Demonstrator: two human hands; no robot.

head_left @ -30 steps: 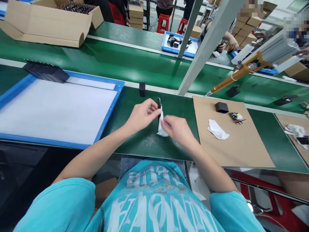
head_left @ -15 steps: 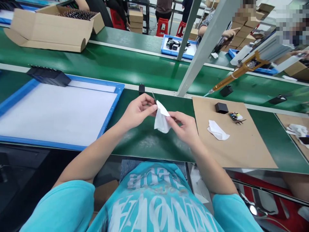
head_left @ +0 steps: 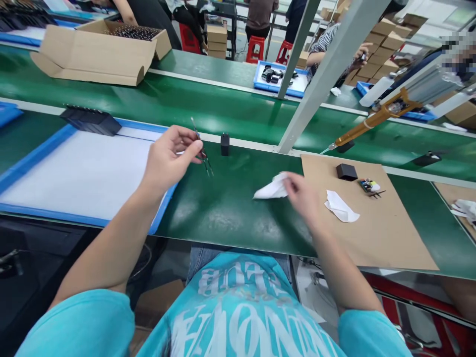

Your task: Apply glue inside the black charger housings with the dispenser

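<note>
My left hand [head_left: 167,156], raised near the tray's right edge, pinches a thin pair of tweezers [head_left: 207,164] with the tips pointing down. Over the green bench my right hand [head_left: 305,198] grips a crumpled white wipe [head_left: 270,188] by one end, the rest trailing to the left. Between the hands, farther back, a small black plug adapter [head_left: 225,144] stands with its pins up. To the right of my right hand lie a second white wipe [head_left: 341,207], a black plastic housing [head_left: 347,172] and a small circuit board [head_left: 369,185] with wires.
A brown cardboard sheet [head_left: 390,233] lies under those parts. At left, a blue-rimmed tray [head_left: 154,225] holds a row of black adapters [head_left: 91,121]. A grey post [head_left: 327,74] and an orange-handled dispenser [head_left: 366,124] stand beyond. An open carton [head_left: 96,57] sits across the green belt.
My hands have moved apart. The left has drawn the tweezers away to the left; the right has kept the wipe and moved right. The camera view has shifted slightly.
</note>
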